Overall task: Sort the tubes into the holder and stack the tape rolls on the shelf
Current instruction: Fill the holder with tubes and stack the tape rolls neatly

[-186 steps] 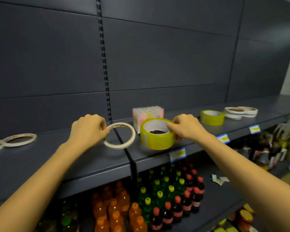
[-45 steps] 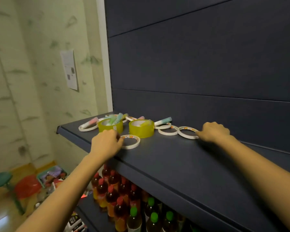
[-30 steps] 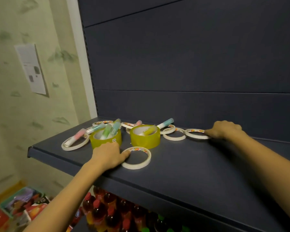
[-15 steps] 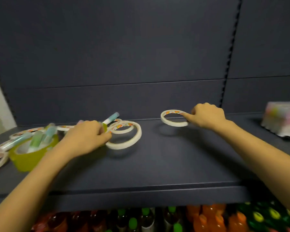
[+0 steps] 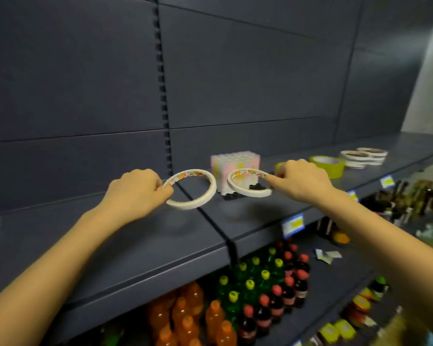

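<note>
Above the shelf (image 5: pixel 140 248) each hand's pinched on a thin tape ring, left hand (image 5: pixel 135 193) on one ring (image 5: pixel 191 189), right hand (image 5: pixel 300 181) on the other (image 5: pixel 248 182); looks light, kinda floppy; rim grip's probably best.

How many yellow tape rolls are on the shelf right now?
2: one wide yellow roll right of the right hand, and another mostly hidden behind that hand. More may be out of view.
</note>
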